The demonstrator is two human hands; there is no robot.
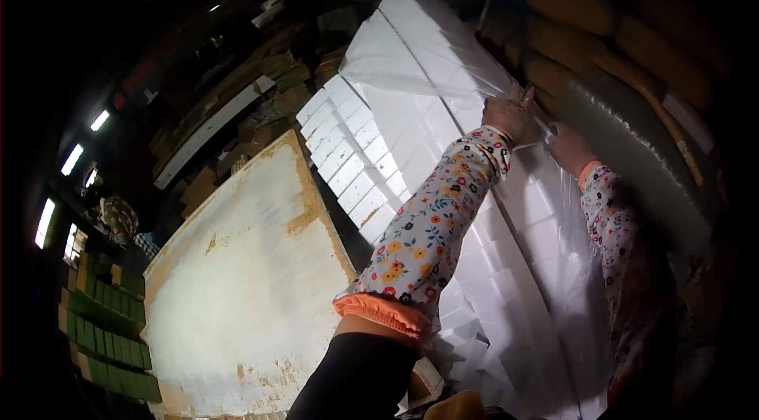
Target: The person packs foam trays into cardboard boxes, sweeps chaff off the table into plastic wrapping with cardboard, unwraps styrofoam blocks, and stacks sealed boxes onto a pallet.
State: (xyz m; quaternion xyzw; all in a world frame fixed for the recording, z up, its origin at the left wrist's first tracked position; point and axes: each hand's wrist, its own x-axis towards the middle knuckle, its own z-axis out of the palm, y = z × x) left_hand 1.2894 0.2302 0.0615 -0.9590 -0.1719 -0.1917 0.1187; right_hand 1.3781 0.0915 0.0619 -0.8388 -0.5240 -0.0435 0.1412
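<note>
Tall rows of white blocks or boxes (474, 262) stand in front of me, partly covered by thin clear plastic film (403, 68). At the stack's right edge, my left hand (508, 113) is closed on a gathered part of the film, its fingertips partly hidden. Just to the right and a little lower, my right hand (570, 149) grips a narrow white twist of the same film. Both forearms wear floral sleeve covers (431, 218) with orange cuffs. Loose film hangs below my right hand along the stack's side.
A worn pale board (245, 286) with a chipped brown edge lies to the left. Green-sided stacks (111, 333) stand at the far left. Filled brown sacks (569, 5) are piled at the back right, beside a grey wrapped bundle (624, 151) and a wooden stick (672, 131).
</note>
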